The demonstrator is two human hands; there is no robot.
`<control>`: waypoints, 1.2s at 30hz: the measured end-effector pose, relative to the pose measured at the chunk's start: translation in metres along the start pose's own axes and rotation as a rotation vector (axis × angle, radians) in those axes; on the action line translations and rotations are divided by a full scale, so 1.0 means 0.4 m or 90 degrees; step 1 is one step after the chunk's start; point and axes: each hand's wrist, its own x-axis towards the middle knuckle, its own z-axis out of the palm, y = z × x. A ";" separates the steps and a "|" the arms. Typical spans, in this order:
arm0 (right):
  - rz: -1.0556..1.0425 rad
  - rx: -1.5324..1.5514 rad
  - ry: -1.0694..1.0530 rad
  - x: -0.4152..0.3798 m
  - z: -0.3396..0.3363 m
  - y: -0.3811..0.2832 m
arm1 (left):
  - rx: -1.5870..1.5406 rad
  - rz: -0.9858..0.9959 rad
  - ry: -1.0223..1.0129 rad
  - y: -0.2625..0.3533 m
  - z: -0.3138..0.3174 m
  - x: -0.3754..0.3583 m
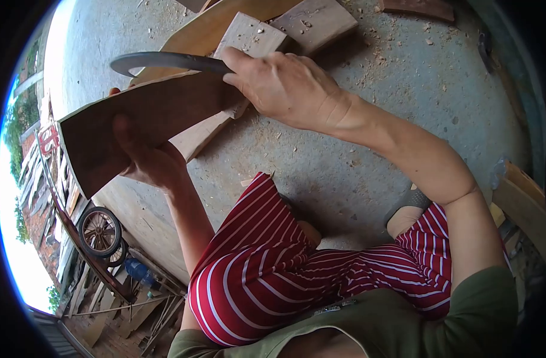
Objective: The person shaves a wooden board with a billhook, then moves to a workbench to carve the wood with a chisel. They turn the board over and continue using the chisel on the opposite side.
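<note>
Left hand [153, 160] clamped on a curved brown wooden board [180, 101] above the grey concrete floor [356, 173]; right hand [288, 88] clamped on a curved grey metal-bladed knife [165, 59] beside it; rounded blue container [140, 271] lower left, contents indiscernible

Matt wooden board [171, 102], smooth metal blade [165, 59] — and rough-looking concrete floor [327, 173].

I am wearing red bottoms [249, 292] striped with white and an olive-green shirt [398, 325]. My board [165, 107] is showing dark brown and pale-edged, my blade [165, 59] dark grey. The floor [321, 173] is showing grey, a near-left container [140, 272] blue.
</note>
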 end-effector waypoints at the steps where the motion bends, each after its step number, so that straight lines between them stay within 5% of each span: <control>1: 0.040 -0.043 -0.063 -0.013 0.024 0.021 | -0.001 0.002 0.002 0.002 -0.003 -0.003; 7: 0.079 -0.100 -0.183 0.006 -0.012 0.015 | 0.029 0.015 -0.012 -0.004 -0.004 -0.009; 9: 0.039 -0.044 -0.089 0.021 -0.047 -0.031 | 0.010 -0.024 0.017 0.008 0.006 -0.012; 24: 0.024 -0.152 -0.102 0.004 -0.042 -0.039 | -0.019 0.010 0.025 -0.014 -0.014 -0.006; 29: 0.054 -0.113 -0.117 -0.053 0.040 0.108 | -0.018 0.034 0.013 -0.011 0.015 -0.020; 36: 0.049 -0.092 -0.103 0.009 -0.027 -0.046 | -0.036 0.016 0.033 -0.009 0.002 -0.019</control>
